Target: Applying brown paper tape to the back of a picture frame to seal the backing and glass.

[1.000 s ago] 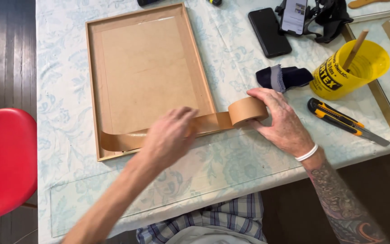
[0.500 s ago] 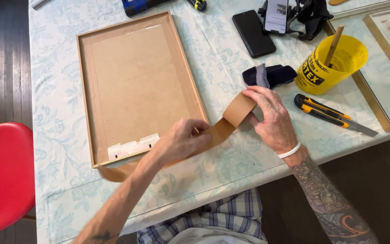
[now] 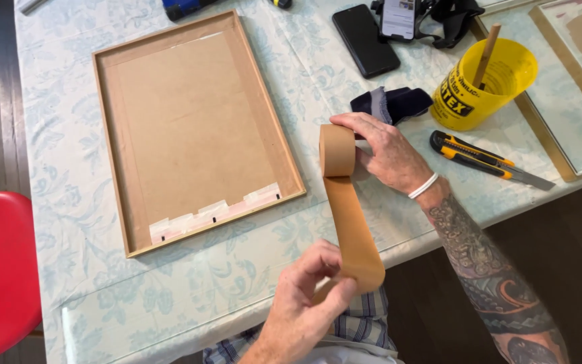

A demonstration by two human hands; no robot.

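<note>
Fingers [image 3: 318, 283] pinching brown tape strip [image 3: 351, 222]

We note matt brown paper tape [image 3: 346, 202], smooth. Frame [image 3: 197, 128]: pale wood rim, matt fibreboard back. Tablecloth [image 3: 170, 296]: printed, faintly sheened. Yellow tub [image 3: 483, 94]: glossy plastic. Utility knife [image 3: 486, 160]: plastic body, metal blade. Phone [image 3: 365, 40]: glossy black.

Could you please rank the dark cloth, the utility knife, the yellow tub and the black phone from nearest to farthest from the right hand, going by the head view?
From the right hand:
1. Dark cloth, just beyond the fingers.
2. Utility knife, to its right.
3. Yellow tub, beyond the knife.
4. Black phone, at the table's far side.
</note>
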